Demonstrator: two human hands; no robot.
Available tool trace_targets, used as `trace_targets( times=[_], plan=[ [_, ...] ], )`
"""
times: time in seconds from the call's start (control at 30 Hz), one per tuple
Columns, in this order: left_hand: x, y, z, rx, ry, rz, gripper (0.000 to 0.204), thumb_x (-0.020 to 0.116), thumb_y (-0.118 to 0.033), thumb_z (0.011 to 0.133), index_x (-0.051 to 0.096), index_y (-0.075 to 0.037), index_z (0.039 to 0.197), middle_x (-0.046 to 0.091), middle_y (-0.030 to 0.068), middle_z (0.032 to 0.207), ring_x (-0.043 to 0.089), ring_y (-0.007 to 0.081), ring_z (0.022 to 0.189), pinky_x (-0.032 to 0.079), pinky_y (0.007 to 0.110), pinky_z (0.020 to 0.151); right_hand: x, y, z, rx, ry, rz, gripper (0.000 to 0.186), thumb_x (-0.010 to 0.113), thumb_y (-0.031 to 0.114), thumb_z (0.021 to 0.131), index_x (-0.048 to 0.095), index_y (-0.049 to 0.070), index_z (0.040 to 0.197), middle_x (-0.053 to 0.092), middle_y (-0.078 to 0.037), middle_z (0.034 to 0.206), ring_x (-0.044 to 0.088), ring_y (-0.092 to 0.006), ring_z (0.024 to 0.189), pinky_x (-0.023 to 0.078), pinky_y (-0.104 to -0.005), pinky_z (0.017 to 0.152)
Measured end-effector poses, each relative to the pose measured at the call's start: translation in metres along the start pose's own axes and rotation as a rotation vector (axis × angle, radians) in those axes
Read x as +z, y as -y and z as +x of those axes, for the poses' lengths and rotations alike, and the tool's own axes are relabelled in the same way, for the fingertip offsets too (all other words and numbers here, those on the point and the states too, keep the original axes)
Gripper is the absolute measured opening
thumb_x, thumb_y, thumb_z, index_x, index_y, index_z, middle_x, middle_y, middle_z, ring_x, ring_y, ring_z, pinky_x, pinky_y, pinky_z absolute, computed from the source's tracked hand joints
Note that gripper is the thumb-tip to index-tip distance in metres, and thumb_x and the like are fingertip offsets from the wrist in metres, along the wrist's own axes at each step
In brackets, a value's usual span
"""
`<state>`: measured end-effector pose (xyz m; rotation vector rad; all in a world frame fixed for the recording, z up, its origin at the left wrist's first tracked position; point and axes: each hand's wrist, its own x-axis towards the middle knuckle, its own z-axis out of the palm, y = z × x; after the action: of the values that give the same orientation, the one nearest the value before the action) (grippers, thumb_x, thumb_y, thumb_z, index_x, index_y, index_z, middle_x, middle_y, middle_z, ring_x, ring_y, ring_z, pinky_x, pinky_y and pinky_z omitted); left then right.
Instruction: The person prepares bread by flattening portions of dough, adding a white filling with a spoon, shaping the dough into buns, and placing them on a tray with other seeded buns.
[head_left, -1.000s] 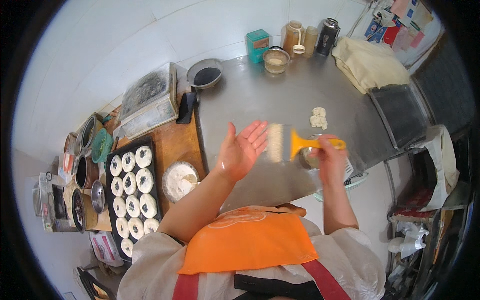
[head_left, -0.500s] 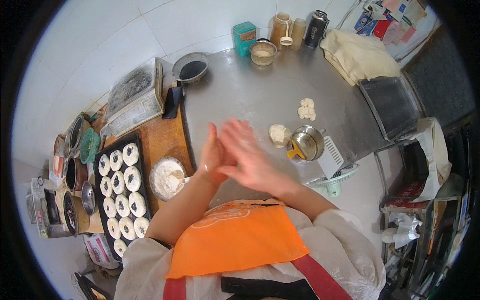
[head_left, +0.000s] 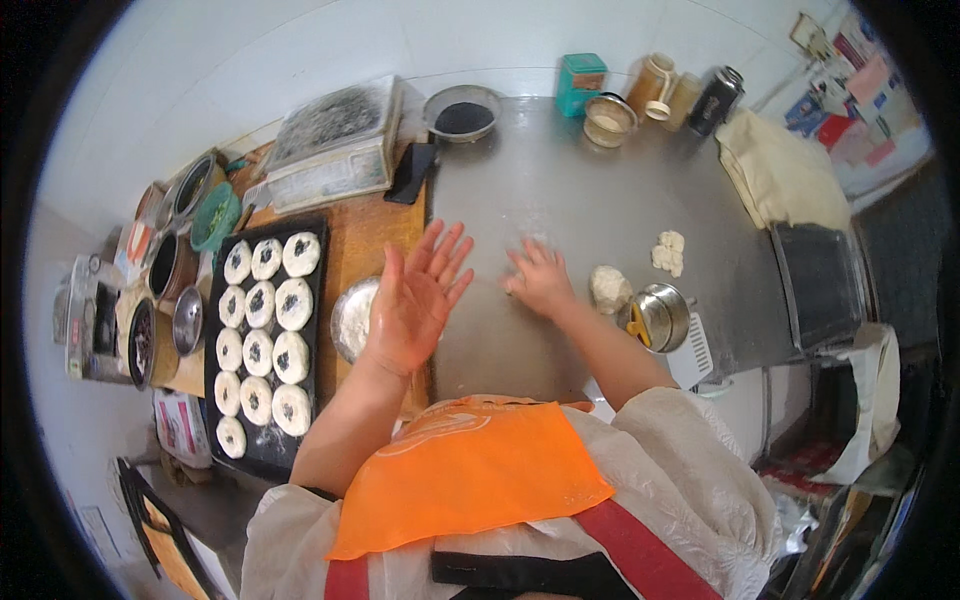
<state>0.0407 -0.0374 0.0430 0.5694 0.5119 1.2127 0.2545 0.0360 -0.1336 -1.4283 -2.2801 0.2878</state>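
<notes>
My left hand (head_left: 412, 308) is raised with its palm up and its fingers spread, holding nothing. It covers part of a metal bowl of flour (head_left: 352, 322). To its right, my right hand (head_left: 541, 283) reaches palm down over the steel table (head_left: 490, 365), fingers apart; whether the fingertips touch the surface I cannot tell. A rounded lump of dough (head_left: 610, 289) lies just right of that hand. Farther right sits a smaller, rough dough piece (head_left: 668, 254). A metal pot (head_left: 667, 314) with a yellow-handled tool (head_left: 638, 326) in it stands close to the dough lump.
At left, a black tray (head_left: 320, 270) holds several round white buns topped with dark bits. Behind it are a weighing scale (head_left: 335, 150) and a black phone (head_left: 410, 173). A bowl of black seeds (head_left: 463, 118) and a green tin (head_left: 580, 85) line the back. Folded cloth (head_left: 782, 170) lies right.
My hands, pressed together before, have parted: the left turned palm up, the right moved right and down toward the table. The view has shifted, so the surroundings sit differently in the picture.
</notes>
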Motion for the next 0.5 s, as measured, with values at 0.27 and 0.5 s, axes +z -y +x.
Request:
trace_targets(
  times=[0.27,0.5],
  plan=[
    [-0.036,0.03,-0.019,-0.284,-0.524,0.308,0.072,0.037,-0.056,0.1,0.024,-0.006,0.15,0.033,0.0131,0.153,0.036,0.0258,0.139,0.032,0.046,0.11,-0.016,0.067,0.024,0.564,-0.127,1.221,0.042,0.069,0.037,0.089,0.063,0.001,0.109,0.066,-0.008,0.092,0.061,-0.0158,0.087,0.05,-0.0307,0.074],
    [-0.033,0.017,-0.006,0.115,-0.647,0.14,0.04,0.049,-0.045,0.1,0.054,-0.009,0.12,0.063,0.0009,0.103,0.061,0.0127,0.091,0.048,0.028,0.078,-0.038,0.126,0.049,0.073,-0.136,0.941,0.042,0.064,0.035,0.093,0.063,-0.002,0.112,0.069,-0.013,0.102,0.063,-0.0185,0.09,0.049,-0.0327,0.079]
  ],
)
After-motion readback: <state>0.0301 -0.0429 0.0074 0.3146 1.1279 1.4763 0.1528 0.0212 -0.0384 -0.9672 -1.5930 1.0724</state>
